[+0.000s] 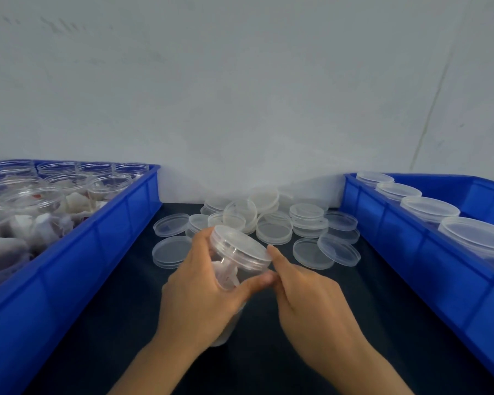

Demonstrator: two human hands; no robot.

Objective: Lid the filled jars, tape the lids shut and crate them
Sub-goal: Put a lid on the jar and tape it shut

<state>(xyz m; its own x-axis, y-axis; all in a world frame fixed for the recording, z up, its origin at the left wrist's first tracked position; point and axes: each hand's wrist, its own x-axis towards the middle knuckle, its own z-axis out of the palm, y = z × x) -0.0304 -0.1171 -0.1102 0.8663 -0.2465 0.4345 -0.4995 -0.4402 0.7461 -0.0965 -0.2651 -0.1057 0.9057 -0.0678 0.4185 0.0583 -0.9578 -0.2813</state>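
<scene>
Your left hand [208,292] wrapped the tilted jar [234,269]; your right hand [305,297], empty and loosely curled, touched its lid [240,243]. Better to seat it squarely before taping.

Both crates, the left crate [77,260] and the right crate [428,252], are bright blue. The worktop [268,352] between them is black. The lids [274,229] and the jar [234,263] are clear, its contents white with red flecks.
</scene>
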